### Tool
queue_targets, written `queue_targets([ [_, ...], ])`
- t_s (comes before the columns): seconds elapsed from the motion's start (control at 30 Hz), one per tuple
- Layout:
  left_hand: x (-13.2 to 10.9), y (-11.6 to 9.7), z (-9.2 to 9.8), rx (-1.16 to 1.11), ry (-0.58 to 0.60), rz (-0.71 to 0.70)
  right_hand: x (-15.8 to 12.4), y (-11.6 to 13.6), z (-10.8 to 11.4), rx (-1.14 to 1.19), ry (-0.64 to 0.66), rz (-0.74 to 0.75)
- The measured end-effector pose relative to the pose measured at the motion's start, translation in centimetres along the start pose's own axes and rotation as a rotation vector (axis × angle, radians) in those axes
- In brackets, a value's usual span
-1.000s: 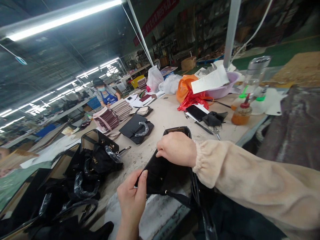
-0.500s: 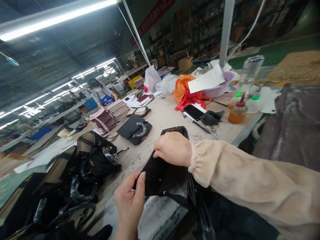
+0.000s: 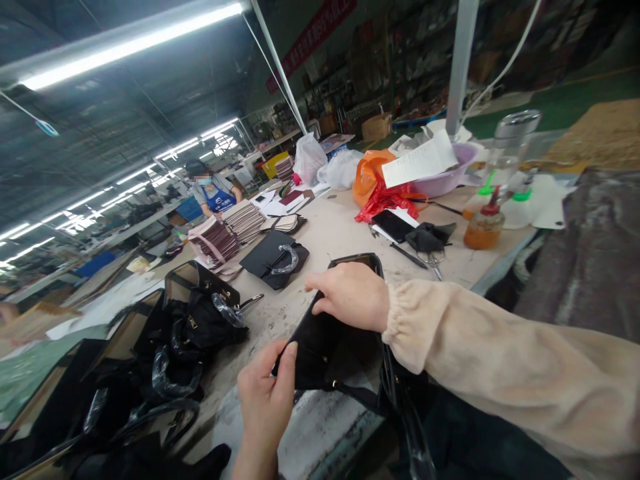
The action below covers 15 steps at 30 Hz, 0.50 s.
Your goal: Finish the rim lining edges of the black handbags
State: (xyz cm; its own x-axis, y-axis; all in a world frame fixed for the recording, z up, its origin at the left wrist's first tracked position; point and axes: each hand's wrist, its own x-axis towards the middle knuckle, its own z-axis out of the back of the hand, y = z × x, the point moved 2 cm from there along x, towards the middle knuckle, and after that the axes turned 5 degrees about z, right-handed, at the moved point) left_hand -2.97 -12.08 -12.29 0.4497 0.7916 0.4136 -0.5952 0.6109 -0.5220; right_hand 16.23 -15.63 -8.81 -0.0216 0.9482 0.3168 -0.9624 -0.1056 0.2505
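A black handbag (image 3: 330, 350) lies open on the worktable (image 3: 345, 230) right in front of me. My left hand (image 3: 267, 400) pinches its near corner, thumb on top. My right hand (image 3: 351, 295), in a beige sleeve, reaches over the bag's opening with its fingers curled down into the rim. A strap of the bag hangs over the table's near edge.
Black handbags (image 3: 200, 313) with plastic-wrapped handles pile up at the left. Further along lie a flat black piece (image 3: 273, 253), stacked panels (image 3: 220, 233), a phone (image 3: 393, 225), scissors (image 3: 434, 259), glue bottles (image 3: 484, 223), a pink basin (image 3: 445, 177) and plastic sacks. A person in a blue apron (image 3: 215, 190) works at the far end.
My right hand's fingers have stretched forward a little along the bag's rim. The left hand keeps its pinch. The view has shifted slightly.
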Motion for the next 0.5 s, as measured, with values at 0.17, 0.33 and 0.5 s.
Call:
queue_targets([
  [0.17, 0.5, -0.3, 0.3, 0.039, 0.141, -0.016, 0.3, 0.1, 0.3, -0.026, 0.083, 0.036],
  [0.33, 2.1, -1.3, 0.6, 0.266, 0.327, -0.105, 0.5, 0.1, 0.3, -0.026, 0.071, 0.042],
  [0.5, 4.2, -2.5, -0.1, 0.489, 0.336, -0.180, 0.6, 0.0, 0.1, -0.019, 0.047, 0.046],
])
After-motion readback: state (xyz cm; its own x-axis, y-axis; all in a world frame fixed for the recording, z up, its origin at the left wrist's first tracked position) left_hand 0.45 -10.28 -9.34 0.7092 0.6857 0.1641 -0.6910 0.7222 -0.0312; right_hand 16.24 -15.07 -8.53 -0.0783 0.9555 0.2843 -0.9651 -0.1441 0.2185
